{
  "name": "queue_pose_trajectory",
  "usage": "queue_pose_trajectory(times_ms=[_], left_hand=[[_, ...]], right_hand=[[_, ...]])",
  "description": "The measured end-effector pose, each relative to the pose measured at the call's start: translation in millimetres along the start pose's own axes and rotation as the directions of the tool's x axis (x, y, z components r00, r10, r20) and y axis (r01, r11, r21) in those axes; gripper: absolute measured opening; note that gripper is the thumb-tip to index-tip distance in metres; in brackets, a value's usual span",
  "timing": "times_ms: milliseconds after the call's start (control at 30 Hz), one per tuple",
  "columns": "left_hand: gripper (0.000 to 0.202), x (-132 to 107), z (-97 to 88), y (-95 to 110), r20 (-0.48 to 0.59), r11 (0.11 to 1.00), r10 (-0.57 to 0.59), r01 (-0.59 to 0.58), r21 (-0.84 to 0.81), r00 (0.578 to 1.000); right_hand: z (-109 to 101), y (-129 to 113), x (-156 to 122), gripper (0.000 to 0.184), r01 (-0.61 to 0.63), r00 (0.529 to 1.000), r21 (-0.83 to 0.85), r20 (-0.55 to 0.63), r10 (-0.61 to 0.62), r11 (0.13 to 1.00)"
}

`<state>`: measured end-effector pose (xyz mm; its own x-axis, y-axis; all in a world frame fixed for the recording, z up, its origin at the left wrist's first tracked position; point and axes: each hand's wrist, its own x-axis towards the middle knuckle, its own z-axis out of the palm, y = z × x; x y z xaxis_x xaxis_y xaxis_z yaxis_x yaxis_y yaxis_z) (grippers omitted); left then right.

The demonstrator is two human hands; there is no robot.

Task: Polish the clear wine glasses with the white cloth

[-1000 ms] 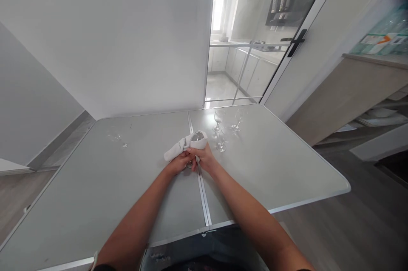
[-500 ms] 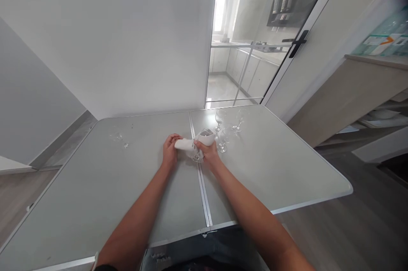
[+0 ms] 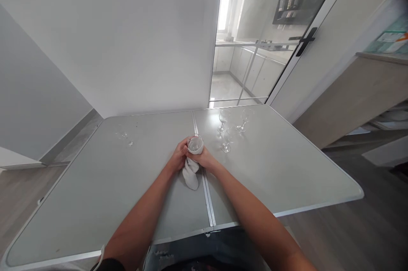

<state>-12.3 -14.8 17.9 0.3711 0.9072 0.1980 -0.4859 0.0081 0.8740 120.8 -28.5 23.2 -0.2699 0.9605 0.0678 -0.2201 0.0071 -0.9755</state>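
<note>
A clear wine glass [image 3: 195, 144] is held upright near the middle of the table, its rim facing up toward me. Around its bowl lies a white cloth [image 3: 191, 176], with a loose end hanging down toward the table. My left hand [image 3: 180, 154] closes on the glass and cloth from the left. From the other side my right hand [image 3: 205, 158] wraps the cloth against the bowl, its fingers closed. The stem and foot of this glass are hidden behind the hands and cloth.
Right of my hands stand a near wine glass [image 3: 226, 142] and a back wine glass [image 3: 222, 121]; another glass [image 3: 242, 121] is farther right. A glass [image 3: 125, 136] lies at the left. A metal seam [image 3: 207, 198] crosses the table [image 3: 270, 169]. Behind are a wall and glass door.
My left hand has moved from the cloth's loose end to the glass. The glass has turned upright and shifted slightly left, and the cloth end now hangs down. The view has shifted slightly.
</note>
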Motion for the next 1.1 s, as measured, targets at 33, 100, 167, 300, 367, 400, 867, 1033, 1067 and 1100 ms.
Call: queue_pose_trajectory(times_ms=[33, 100, 167, 300, 367, 400, 867, 1033, 1067, 1100], left_hand=[[0.071, -0.2, -1.2, 0.6, -0.003, 1.0, -0.004, 0.004, -0.004, 1.0], [0.07, -0.2, -2.6, 1.6, -0.013, 1.0, -0.011, 0.01, -0.018, 1.0], [0.07, 0.1, -2.9, 2.2, -0.013, 0.999, -0.009, 0.009, -0.036, 1.0], [0.062, 1.5, -3.0, 2.3, -0.034, 0.999, 0.031, -0.032, -0.032, 0.999], [0.057, 2.4, -4.2, 2.1, -0.082, 0.997, 0.068, -0.069, -0.018, 0.994], [0.056, 2.8, -5.2, 2.0, -0.112, 0.996, 0.086, -0.088, -0.016, 0.99], [0.036, 10.8, -22.4, -0.7, -0.372, 0.937, 0.243, -0.316, -0.15, 0.896], [0.044, 10.0, -25.1, 2.7, -0.44, 0.956, 0.115, -0.219, -0.194, 0.891], [0.045, 9.9, -25.2, 2.9, -0.438, 0.957, 0.097, -0.205, -0.204, 0.893], [0.045, 9.8, -25.3, 2.8, -0.432, 0.957, 0.086, -0.195, -0.216, 0.898]], right_hand=[[0.7, -0.6, -0.9, 0.046, -0.01, 1.0, 0.005, 0.002, 0.01, 1.0], [2.4, -1.5, -2.5, 0.045, -0.031, 0.999, 0.016, 0.019, 0.031, 0.999], [3.7, -1.9, -3.4, 0.045, -0.041, 0.998, 0.023, 0.052, 0.04, 0.999], [2.7, -0.6, -2.8, 0.045, -0.053, 0.994, 0.011, 0.096, 0.052, 0.999], [0.4, 0.0, -1.8, 0.044, -0.084, 0.992, 0.001, 0.093, 0.084, 0.996], [-0.9, 0.1, -1.3, 0.044, -0.106, 0.991, -0.004, 0.087, 0.106, 0.994], [-0.6, -16.6, -0.7, 0.035, -0.069, 0.994, 0.389, -0.047, 0.094, 0.919], [-6.9, -15.2, -3.1, 0.056, -0.244, 0.965, 0.392, 0.191, 0.181, 0.887], [-8.2, -14.7, -3.2, 0.055, -0.256, 0.962, 0.399, 0.193, 0.192, 0.881], [-9.3, -14.1, -3.1, 0.05, -0.257, 0.963, 0.404, 0.184, 0.197, 0.878]])
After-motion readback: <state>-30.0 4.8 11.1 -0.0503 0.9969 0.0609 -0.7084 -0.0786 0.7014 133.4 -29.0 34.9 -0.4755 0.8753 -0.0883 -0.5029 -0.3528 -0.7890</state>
